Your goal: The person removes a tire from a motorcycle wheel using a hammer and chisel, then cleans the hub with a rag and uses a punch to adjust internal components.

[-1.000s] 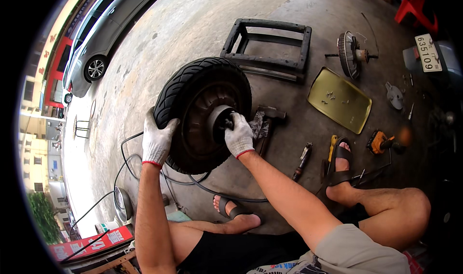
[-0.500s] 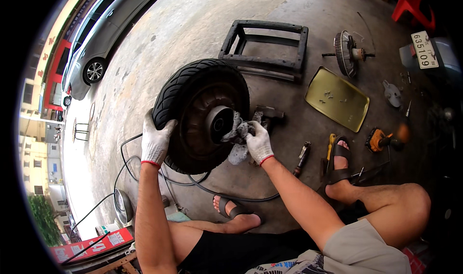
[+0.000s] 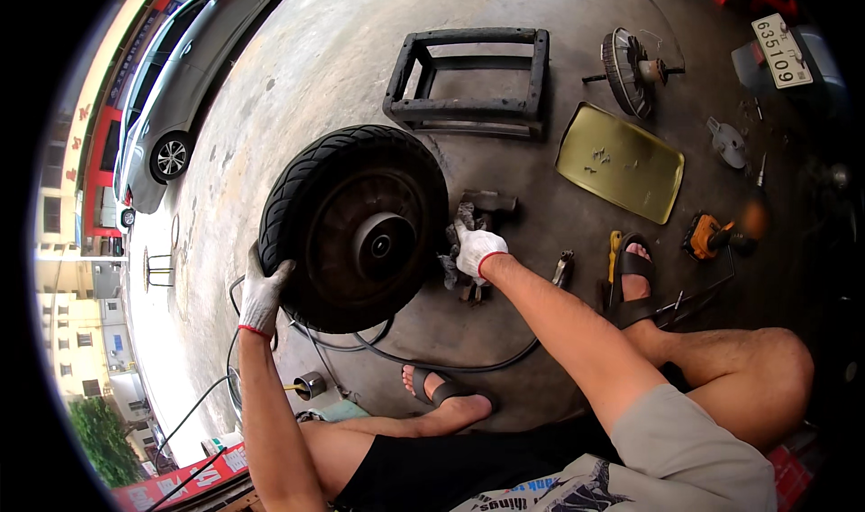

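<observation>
We've got the wheel (image 3: 353, 228) standing upright on its tread on the concrete floor (image 3: 360, 53), just in front of our knees, hub motor face (image 3: 383, 244) toward us. Left hand (image 3: 263, 294) is gloved and wrapped over the lower-left tyre edge, fingers closed onto the rubber, steadying it. Right hand (image 3: 477, 249) is gloved too, down at the right of the wheel on a grey rag (image 3: 453, 242) and a dark metal part (image 3: 487, 204) lying on the floor; fingers look curled around the rag, but whether they actually clamp it or only rest on it we can't tell. Progress, as we judge it: wheel is already off the vehicle, small screws sit in the brass-coloured tray (image 3: 662, 188), a second finned disc part (image 3: 626, 69) lies further out, so strip-down is well along; wheel's centre looks intact, so work on the hub itself is likely still ahead. Black cable (image 3: 450, 365) runs from under the wheel across the floor. Hard to make out: the far side of the wheel, the axle end on the right, what lies under our right palm, and the small tools near the pliers (image 3: 562, 267) and the orange tool (image 3: 707, 237).
</observation>
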`<action>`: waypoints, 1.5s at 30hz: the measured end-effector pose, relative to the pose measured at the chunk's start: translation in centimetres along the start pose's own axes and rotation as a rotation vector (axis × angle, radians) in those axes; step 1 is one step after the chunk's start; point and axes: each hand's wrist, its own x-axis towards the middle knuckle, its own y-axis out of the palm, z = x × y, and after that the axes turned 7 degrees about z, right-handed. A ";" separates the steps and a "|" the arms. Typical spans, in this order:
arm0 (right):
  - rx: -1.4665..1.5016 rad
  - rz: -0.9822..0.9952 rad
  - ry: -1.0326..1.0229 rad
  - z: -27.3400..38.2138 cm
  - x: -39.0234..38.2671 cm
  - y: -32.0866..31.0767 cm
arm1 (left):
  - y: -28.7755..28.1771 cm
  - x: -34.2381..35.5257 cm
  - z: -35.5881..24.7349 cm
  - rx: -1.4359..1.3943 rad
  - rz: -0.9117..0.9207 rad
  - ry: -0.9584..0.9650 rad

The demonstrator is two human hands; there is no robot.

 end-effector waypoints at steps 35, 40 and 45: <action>-0.153 0.183 -0.033 -0.4 -8.4 2.7 | 2.5 -1.6 -4.1 0.324 -0.158 0.039; 0.048 -0.049 -0.046 -1.5 -7.2 3.1 | 2.8 -1.9 -4.7 0.320 -0.145 0.063; 0.255 -0.177 -0.153 -1.1 -5.7 4.4 | 3.1 -2.4 -4.5 0.350 -0.166 0.073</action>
